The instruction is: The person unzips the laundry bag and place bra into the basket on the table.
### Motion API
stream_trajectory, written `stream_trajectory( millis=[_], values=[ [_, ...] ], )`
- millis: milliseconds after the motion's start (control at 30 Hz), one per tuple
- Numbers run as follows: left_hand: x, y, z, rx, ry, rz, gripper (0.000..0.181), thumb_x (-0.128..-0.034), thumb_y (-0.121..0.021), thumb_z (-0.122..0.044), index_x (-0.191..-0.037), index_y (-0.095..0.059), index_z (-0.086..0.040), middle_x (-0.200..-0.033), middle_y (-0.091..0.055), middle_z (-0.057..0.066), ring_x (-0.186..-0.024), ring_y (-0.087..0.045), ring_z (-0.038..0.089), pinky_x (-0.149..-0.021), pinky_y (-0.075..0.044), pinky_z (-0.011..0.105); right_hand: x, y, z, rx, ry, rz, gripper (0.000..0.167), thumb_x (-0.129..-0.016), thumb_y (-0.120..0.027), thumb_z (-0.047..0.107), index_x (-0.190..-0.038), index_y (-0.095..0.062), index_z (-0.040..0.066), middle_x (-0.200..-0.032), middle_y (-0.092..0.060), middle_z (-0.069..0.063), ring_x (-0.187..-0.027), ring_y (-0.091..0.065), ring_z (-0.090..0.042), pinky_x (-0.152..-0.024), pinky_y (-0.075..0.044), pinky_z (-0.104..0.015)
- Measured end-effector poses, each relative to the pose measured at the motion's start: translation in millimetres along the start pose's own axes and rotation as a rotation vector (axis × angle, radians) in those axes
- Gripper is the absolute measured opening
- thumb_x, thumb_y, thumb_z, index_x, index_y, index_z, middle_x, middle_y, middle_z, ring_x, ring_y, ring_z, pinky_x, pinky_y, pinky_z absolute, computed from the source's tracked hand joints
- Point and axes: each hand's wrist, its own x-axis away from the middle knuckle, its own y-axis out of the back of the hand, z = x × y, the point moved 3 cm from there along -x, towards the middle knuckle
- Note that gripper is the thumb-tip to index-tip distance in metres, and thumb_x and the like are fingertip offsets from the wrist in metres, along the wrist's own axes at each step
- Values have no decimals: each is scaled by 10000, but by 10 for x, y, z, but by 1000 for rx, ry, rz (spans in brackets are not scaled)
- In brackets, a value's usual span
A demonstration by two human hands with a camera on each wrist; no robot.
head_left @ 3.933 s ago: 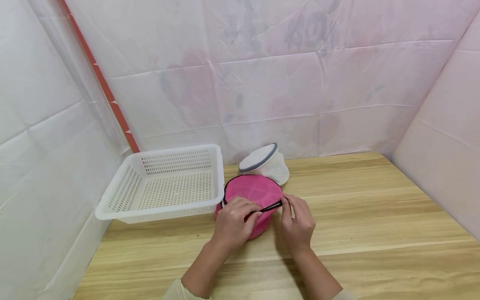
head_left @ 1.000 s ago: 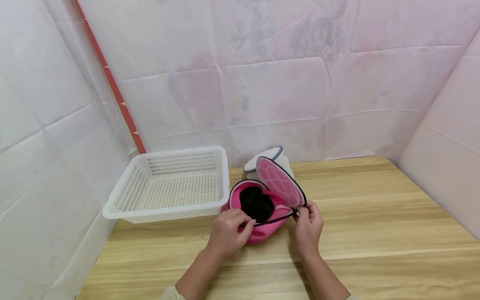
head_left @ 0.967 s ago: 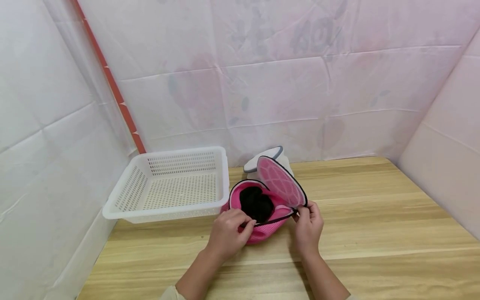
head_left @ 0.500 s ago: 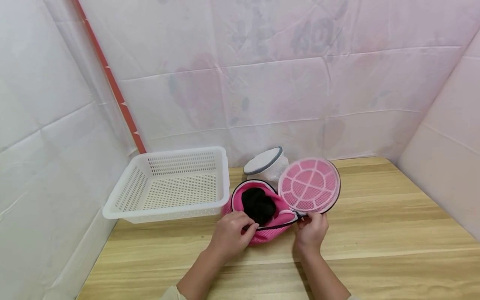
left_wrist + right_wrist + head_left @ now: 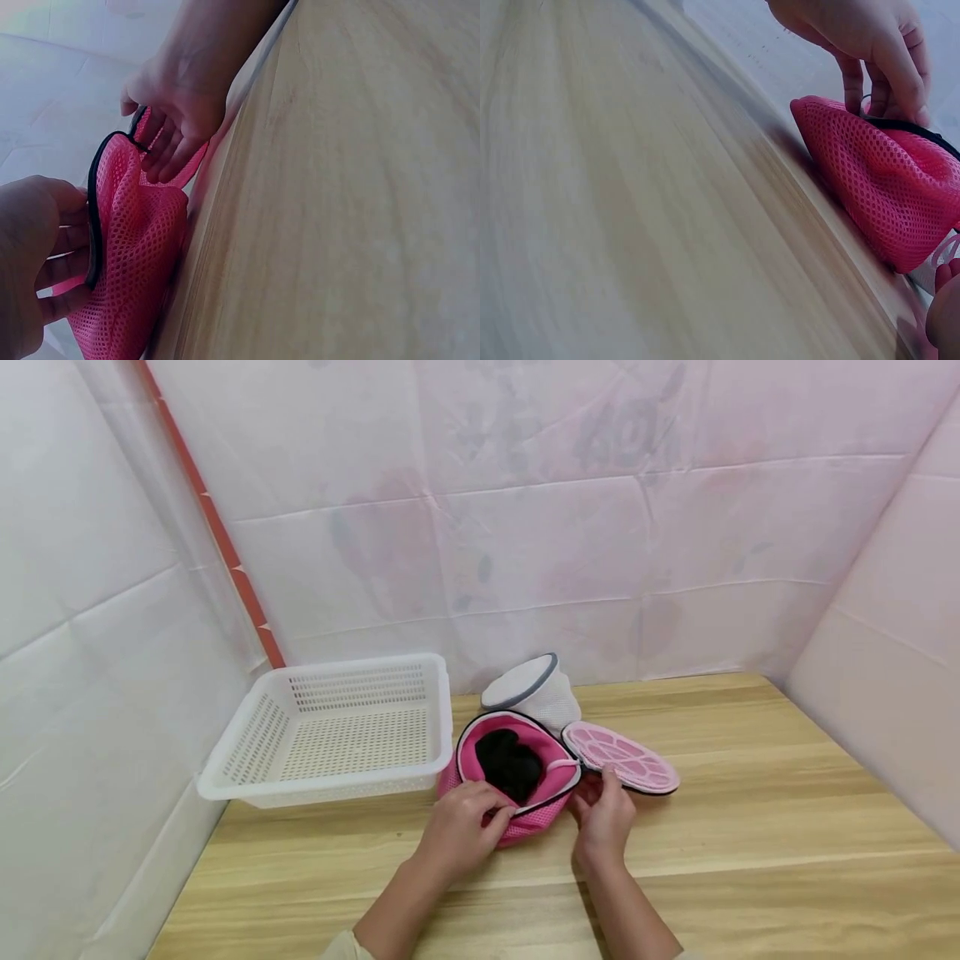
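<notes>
The pink mesh laundry bag [image 5: 534,823] stands on the table with its round top unzipped, and a black bundle of fabric [image 5: 510,767] lies inside. My left hand [image 5: 461,828] pinches the bag's black-edged front rim; the left wrist view shows its fingers [image 5: 67,262] over the mesh. Folded out to the right, the round lid [image 5: 626,760] shows its white-ribbed inner side. My right hand [image 5: 606,825] holds the lid near where it joins the bag, thumb on the inner side and fingers underneath.
A white mesh laundry bag [image 5: 553,703] with a grey rim leans tilted behind the pink one. To the left, a white plastic basket [image 5: 322,795] stands beside it. Sheet-covered walls [image 5: 540,543] border the wooden table [image 5: 757,843] at back and sides.
From lying closed over the bag, the lid has been unzipped, lifted and folded down to the right by my right hand, exposing the black fabric. My left hand keeps hold of the front rim.
</notes>
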Motion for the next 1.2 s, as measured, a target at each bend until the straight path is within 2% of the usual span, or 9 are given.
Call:
stream_trajectory(
  millis=[300,433,533,667,867,1067,1133,1200],
  values=[
    [-60,66,-2,39,43,21,55,-882,-731,-236,-852,-763,-203,-829,-696,-96,-819,-639,74,-799,-546,259,25,-20,-80,32,18,4,304,-975,-610,298,-744,-679,114,-634,-643,56,-542,-572,-46,-478,-469,-215],
    [-142,115,-10,35,35,2,59,-874,-741,-240,-854,-762,-189,-817,-691,-90,-803,-632,73,-772,-548,235,40,-42,-93,48,48,11,335,-961,-635,239,-653,-659,109,-558,-615,61,-475,-524,-40,-450,-441,-211],
    [-220,146,-31,28,40,10,66,-875,-742,-242,-876,-757,-178,-845,-698,-75,-828,-639,90,-780,-555,241,59,-57,-94,75,53,11,365,-950,-647,223,-603,-622,112,-495,-523,63,-429,-426,-53,-437,-408,-218],
    [-364,169,-82,-5,70,91,148,-894,-718,-277,-977,-747,-158,-968,-715,-37,-954,-661,138,-865,-556,297,74,-71,-94,98,42,22,341,-947,-653,233,-627,-659,113,-496,-509,59,-440,-400,-61,-448,-415,-218],
    [-624,134,-154,-27,109,228,277,-918,-681,-268,-1139,-712,-105,-1130,-707,37,-1109,-642,174,-975,-521,331,80,-84,-97,85,40,49,283,-950,-651,219,-707,-729,95,-578,-642,53,-480,-511,-45,-478,-476,-202],
    [-802,25,-176,-38,153,327,310,-922,-658,-197,-1200,-686,-62,-1146,-708,76,-1105,-651,211,-979,-522,359,94,-87,-95,91,28,56,324,-950,-654,227,-659,-693,92,-535,-597,49,-453,-469,-58,-456,-450,-213],
    [-840,-16,-163,-60,173,360,294,-917,-662,-202,-1177,-692,-67,-1112,-713,71,-1070,-657,210,-958,-531,359,99,-91,-90,93,27,59,318,-953,-651,233,-675,-702,88,-560,-622,46,-469,-502,-53,-465,-464,-214],
    [-865,-64,-141,-81,191,393,213,-908,-669,-205,-1076,-707,-79,-1022,-712,53,-984,-660,187,-885,-551,332,101,-94,-88,90,24,66,296,-958,-644,236,-719,-726,82,-614,-673,35,-507,-563,-51,-485,-494,-218]
  ],
)
